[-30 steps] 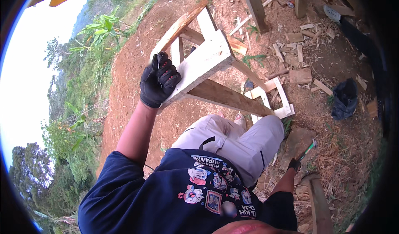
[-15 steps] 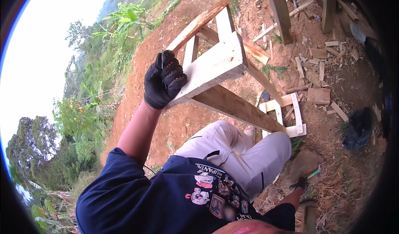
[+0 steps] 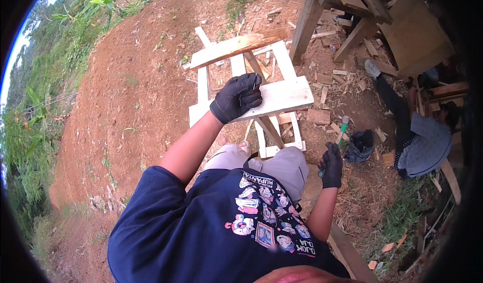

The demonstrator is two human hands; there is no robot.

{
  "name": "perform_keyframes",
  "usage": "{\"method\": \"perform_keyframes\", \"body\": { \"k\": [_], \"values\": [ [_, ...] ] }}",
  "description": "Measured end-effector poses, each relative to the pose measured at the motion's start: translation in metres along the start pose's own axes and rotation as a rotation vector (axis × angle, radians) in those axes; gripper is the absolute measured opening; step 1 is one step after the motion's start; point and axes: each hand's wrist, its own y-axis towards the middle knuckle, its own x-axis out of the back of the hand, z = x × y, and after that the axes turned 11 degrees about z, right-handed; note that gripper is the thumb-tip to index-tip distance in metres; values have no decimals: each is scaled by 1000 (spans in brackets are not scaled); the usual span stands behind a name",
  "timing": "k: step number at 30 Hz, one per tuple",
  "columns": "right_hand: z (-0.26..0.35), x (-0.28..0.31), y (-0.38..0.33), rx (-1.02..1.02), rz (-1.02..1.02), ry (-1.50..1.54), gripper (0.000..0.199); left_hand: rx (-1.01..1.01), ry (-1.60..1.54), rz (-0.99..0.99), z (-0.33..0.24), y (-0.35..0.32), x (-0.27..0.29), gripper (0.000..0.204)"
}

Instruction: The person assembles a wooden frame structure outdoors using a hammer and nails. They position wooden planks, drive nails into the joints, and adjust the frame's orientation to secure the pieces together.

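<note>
My left hand (image 3: 237,98), in a black glove, is closed with its fingers pinched around a thin nail (image 3: 255,79). It sits at a pale plank (image 3: 282,96) that forms the near top edge of a wooden frame. A second, browner plank (image 3: 226,49) lies across the frame's far side, with slats between and below. Off to the right, my gloved right hand (image 3: 330,166) is wrapped round a hammer (image 3: 343,128) with a green handle, its head pointing up and away. The hammer is apart from the plank. Fingers hide most of the nail.
Offcuts (image 3: 318,116) and shavings litter the reddish soil. A black plastic bag (image 3: 360,146) lies beyond the hammer. Thick timber posts (image 3: 308,24) stand at the back right. Another person (image 3: 427,142) is low at the far right, near boards. A smaller pale frame (image 3: 297,132) stands by my knees.
My view has swung down and to the right. My right hand has come up with the hammer, now fully visible. My left hand keeps its pinch at the plank, farther from the plank's left end.
</note>
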Motion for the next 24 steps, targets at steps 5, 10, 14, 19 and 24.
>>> {"method": "perform_keyframes", "body": {
  "k": [5,10,14,19,24],
  "values": [
    [105,-157,27,272,-97,-497,47,-18,-5,-42,-4,5,-14,23],
    [134,-209,53,187,-230,-976,53,-11,-56,116,-1,4,18,26],
    [115,-195,65,274,-187,-945,46,45,-34,63,-6,-1,0,22],
    [116,-205,54,170,-116,-676,42,-49,-63,-54,-7,-10,5,24],
    [114,-194,61,162,-107,-616,41,-125,114,-187,-51,-45,36,32]
  ]
}}
